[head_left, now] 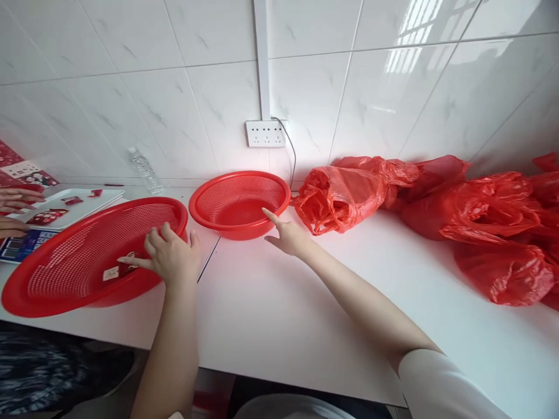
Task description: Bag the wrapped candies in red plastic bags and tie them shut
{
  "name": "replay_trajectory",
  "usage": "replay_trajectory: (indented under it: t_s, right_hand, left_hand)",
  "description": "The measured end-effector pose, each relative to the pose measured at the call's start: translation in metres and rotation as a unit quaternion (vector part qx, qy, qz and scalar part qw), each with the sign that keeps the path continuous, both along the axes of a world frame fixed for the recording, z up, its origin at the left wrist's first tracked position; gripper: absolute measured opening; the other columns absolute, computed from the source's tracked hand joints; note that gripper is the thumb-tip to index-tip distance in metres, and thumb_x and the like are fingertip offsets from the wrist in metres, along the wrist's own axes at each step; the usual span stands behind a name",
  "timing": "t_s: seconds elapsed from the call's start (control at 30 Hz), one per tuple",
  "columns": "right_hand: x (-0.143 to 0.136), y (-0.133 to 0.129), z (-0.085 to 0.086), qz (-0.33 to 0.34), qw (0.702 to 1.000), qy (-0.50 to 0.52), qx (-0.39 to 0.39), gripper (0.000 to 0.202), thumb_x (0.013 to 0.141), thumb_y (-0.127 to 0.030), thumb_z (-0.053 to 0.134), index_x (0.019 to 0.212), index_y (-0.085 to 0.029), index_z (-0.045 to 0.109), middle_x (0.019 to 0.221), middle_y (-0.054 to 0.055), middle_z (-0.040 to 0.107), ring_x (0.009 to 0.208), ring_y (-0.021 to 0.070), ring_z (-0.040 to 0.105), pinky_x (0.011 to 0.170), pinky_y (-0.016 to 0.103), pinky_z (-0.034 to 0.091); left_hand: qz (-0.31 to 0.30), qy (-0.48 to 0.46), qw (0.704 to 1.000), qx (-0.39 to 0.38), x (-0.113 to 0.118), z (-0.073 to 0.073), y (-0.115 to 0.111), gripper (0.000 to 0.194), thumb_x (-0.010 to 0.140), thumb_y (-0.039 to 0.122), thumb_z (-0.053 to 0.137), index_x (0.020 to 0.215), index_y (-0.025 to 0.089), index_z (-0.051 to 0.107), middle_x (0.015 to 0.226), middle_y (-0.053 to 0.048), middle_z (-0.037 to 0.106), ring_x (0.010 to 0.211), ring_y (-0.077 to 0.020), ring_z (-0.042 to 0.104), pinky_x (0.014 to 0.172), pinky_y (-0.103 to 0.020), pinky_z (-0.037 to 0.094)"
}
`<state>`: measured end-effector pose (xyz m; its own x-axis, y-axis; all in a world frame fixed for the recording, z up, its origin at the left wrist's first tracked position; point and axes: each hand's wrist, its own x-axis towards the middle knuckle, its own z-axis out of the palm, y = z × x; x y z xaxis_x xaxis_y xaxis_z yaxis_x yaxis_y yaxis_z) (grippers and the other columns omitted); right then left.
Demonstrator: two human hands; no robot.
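Note:
My left hand (171, 256) is over the near rim of a large red plastic colander basket (56, 291), fingers apart and holding nothing. Its index finger stretches toward a small dark red packet with a pale label (110, 273) at the bottom; whether it touches the packet I cannot tell. At the right rim of a smaller red colander basket (240, 233) is my right hand (286, 235). That hand is also open, index finger extended over the rim and thumb apart. No contents show inside the smaller basket.
Several red plastic bags (345, 192) line the wall on the right. A clear bottle (146, 170) leans behind the large basket. At far left, another person's hands (17, 201) are beside a white tray (94, 205) with red packets. A power strip (266, 134) is on the tiled wall.

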<state>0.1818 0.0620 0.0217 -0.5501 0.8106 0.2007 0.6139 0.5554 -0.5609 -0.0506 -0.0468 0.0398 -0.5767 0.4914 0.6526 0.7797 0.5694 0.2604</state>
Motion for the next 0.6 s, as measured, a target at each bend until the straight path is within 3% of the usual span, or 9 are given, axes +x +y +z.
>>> replay_trajectory:
  t_s: [0.07,0.13,0.23,0.33,0.47,0.6]
  right_hand:
    - [-0.017,0.007,-0.002,-0.037,0.999,0.018,-0.002,0.045,0.089,-0.034,0.06,0.131,-0.021,0.054,0.084,0.007,0.069,0.077,0.0229,0.066,0.066,0.029,0.047]
    - [-0.02,0.013,0.003,-0.067,0.997,0.04,0.009,0.031,0.091,-0.038,0.056,0.115,-0.019,0.059,0.084,0.008,0.068,0.076,0.0216,0.065,0.065,0.028,0.045]
    - [-0.001,0.013,0.024,-0.093,0.993,0.073,0.009,0.031,0.09,-0.048,0.055,0.105,-0.021,0.058,0.075,0.003,0.064,0.065,0.018,0.06,0.061,0.026,0.044]
    - [0.03,0.0,0.053,-0.098,0.986,0.135,-0.003,0.036,0.086,-0.058,0.057,0.098,-0.024,0.057,0.066,-0.002,0.059,0.054,0.0144,0.053,0.054,0.025,0.042]
    - [0.058,-0.024,0.084,-0.096,0.975,0.2,0.031,0.036,0.086,-0.059,0.058,0.095,-0.024,0.056,0.068,-0.003,0.06,0.056,0.0122,0.052,0.055,0.024,0.042]
    - [0.056,-0.042,0.092,-0.042,0.959,0.271,0.07,0.028,0.088,-0.048,0.06,0.099,-0.023,0.055,0.086,0.0,0.065,0.07,0.0133,0.061,0.067,0.026,0.049]
  left_hand:
    - [0.033,-0.007,0.998,-0.061,-0.012,-0.003,0.002,0.049,0.09,0.041,0.047,0.124,0.008,0.057,0.11,-0.023,0.067,0.123,-0.0399,0.05,0.111,-0.073,0.003]
    - [0.046,-0.005,0.993,-0.104,-0.02,-0.006,0.005,0.043,0.089,0.042,0.047,0.111,0.01,0.063,0.093,-0.018,0.07,0.114,-0.0385,0.056,0.112,-0.071,0.005]
    - [0.041,0.012,0.992,-0.116,-0.025,-0.009,0.006,0.041,0.088,0.044,0.047,0.104,0.012,0.067,0.089,-0.016,0.07,0.106,-0.0365,0.059,0.112,-0.068,0.01]
    - [0.017,0.036,0.994,-0.098,-0.024,-0.013,0.007,0.044,0.088,0.044,0.049,0.112,0.013,0.066,0.091,-0.015,0.071,0.102,-0.0353,0.061,0.113,-0.064,0.013]
    - [-0.093,0.077,0.99,-0.071,-0.017,-0.019,0.012,0.044,0.084,0.041,0.057,0.12,0.018,0.066,0.097,-0.012,0.073,0.101,-0.0326,0.062,0.113,-0.055,0.022]
    - [-0.262,0.091,0.959,-0.054,-0.013,-0.025,0.021,0.03,0.082,0.024,0.06,0.111,0.026,0.07,0.097,-0.006,0.075,0.107,-0.0287,0.063,0.117,-0.052,0.02]
